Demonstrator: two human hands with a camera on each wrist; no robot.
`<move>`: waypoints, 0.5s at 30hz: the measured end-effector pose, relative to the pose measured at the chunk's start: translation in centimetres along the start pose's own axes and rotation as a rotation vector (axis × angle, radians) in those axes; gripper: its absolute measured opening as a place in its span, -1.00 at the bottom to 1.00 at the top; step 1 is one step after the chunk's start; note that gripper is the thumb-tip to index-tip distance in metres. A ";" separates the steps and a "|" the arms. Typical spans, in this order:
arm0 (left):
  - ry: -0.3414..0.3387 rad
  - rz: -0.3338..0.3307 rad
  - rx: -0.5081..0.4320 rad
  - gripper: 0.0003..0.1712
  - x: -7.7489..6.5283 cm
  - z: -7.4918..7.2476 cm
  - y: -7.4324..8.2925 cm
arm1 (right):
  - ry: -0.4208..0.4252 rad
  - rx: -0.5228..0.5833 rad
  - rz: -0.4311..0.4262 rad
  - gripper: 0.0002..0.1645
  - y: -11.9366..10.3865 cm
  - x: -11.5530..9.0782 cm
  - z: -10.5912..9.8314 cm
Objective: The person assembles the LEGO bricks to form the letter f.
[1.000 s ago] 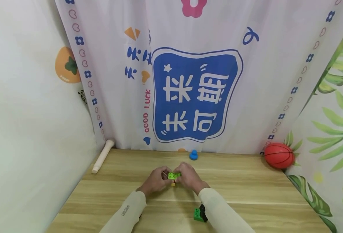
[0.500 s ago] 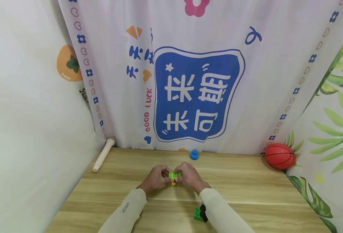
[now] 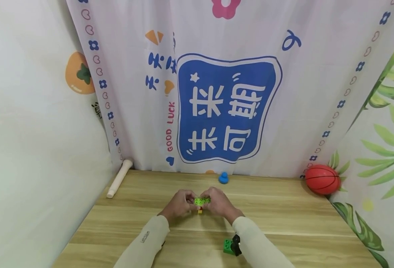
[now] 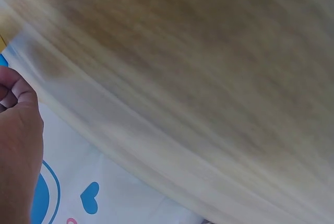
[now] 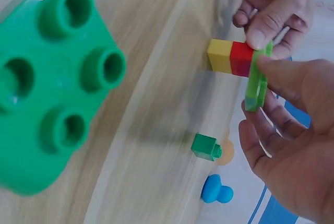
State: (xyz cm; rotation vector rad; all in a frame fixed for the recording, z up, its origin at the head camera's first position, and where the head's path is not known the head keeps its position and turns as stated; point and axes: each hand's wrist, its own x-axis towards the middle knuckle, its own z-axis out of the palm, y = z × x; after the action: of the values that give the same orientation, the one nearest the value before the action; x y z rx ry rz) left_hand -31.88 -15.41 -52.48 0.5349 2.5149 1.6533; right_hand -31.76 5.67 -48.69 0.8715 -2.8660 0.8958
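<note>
A flat lime-green brick point(image 3: 201, 201) with studs is pinched between my two hands. My left hand point(image 3: 180, 203) has its thumb on one end. My right hand point(image 3: 218, 203) grips the other end between thumb and fingers. In the right wrist view, the lime-green brick point(image 5: 255, 83) lies against a red brick point(image 5: 241, 58), which joins a yellow brick point(image 5: 219, 56) standing on the table. Only small bits of red and yellow show under it in the head view. The left wrist view catches just part of my left hand point(image 4: 18, 125).
A larger green brick point(image 3: 228, 246) sits by my right sleeve. A small green brick point(image 5: 204, 146) and a blue knobbed toy point(image 3: 223, 178) stand farther back. A red ball point(image 3: 322, 179) is at the back right, a pale stick point(image 3: 119, 178) at the back left, before a printed curtain point(image 3: 143, 130).
Both hands keep their hold on the lime-green brick. My right hand and forearm have shifted slightly to the right, and a little more of the brick's top shows.
</note>
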 end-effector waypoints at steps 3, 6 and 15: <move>0.002 -0.011 -0.004 -0.75 0.0 0.0 0.1 | 0.028 0.062 0.004 -0.71 0.7 -0.3 -0.9; 0.007 -0.032 0.000 -0.74 0.1 0.1 0.2 | 0.110 0.101 0.036 -0.72 2.0 -0.6 -2.0; 0.011 -0.070 -0.011 -0.71 0.0 0.0 0.0 | 0.128 0.157 0.248 -0.59 6.7 -3.0 -3.9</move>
State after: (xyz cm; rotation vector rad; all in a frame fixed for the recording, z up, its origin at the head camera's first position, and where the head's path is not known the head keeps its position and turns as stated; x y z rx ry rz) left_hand -31.83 -15.41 -52.49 0.4322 2.5004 1.6489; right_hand -33.26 13.81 -49.45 0.4505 -2.8641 1.1654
